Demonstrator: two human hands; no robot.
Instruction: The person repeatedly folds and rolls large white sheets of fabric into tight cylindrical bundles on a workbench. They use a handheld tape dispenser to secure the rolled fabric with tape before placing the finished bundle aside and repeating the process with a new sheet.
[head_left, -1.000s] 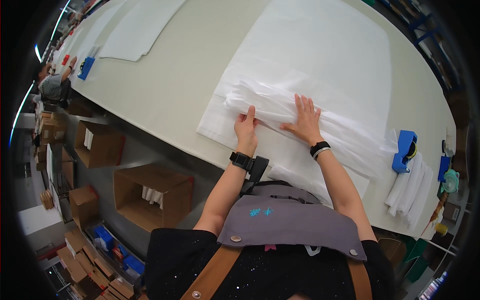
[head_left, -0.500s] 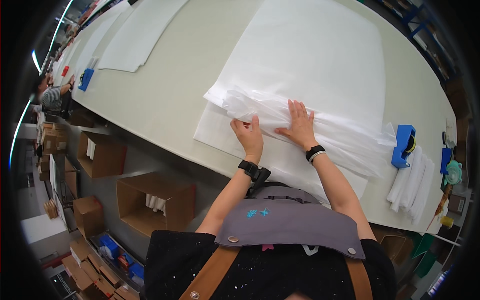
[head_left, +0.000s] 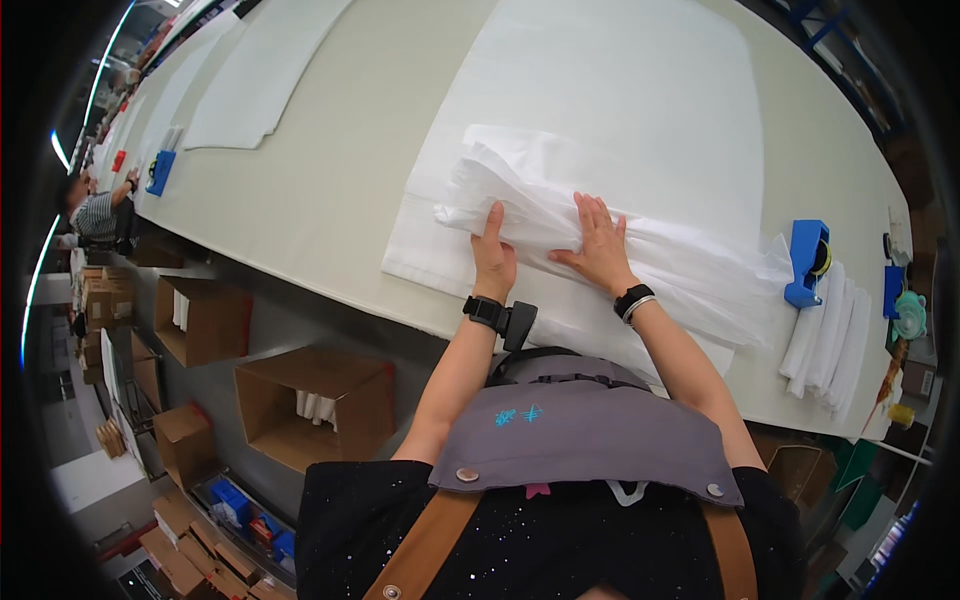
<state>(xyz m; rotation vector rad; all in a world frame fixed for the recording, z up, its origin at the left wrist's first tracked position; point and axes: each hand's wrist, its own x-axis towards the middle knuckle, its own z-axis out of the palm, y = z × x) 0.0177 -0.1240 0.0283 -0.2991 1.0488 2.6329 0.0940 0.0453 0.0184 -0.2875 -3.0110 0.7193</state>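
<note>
A thin, crinkled white sheet (head_left: 660, 250) lies gathered in loose folds across a stack of flat white sheets (head_left: 620, 80) on the table. At the left end of the folds is my left hand (head_left: 493, 262), its thumb on top and its fingers out of sight under the material, gripping it. My right hand (head_left: 603, 252) presses on the middle of the folds, palm down, fingers stretched out and thumb apart. The far edge of the gathered sheet stands up loosely beyond my left thumb.
A blue tape dispenser (head_left: 806, 262) stands at the right, beside several rolled white bundles (head_left: 828, 330). More flat white sheets (head_left: 265, 75) lie at the far left near another blue dispenser (head_left: 160, 172). Cardboard boxes (head_left: 315, 405) stand below the table edge; a person (head_left: 98, 212) sits farther left.
My left hand has turned, with its thumb now over the folds and its fingers beneath. The sheet's left end has been lifted and shifted away from me. My right hand stays nearly still.
</note>
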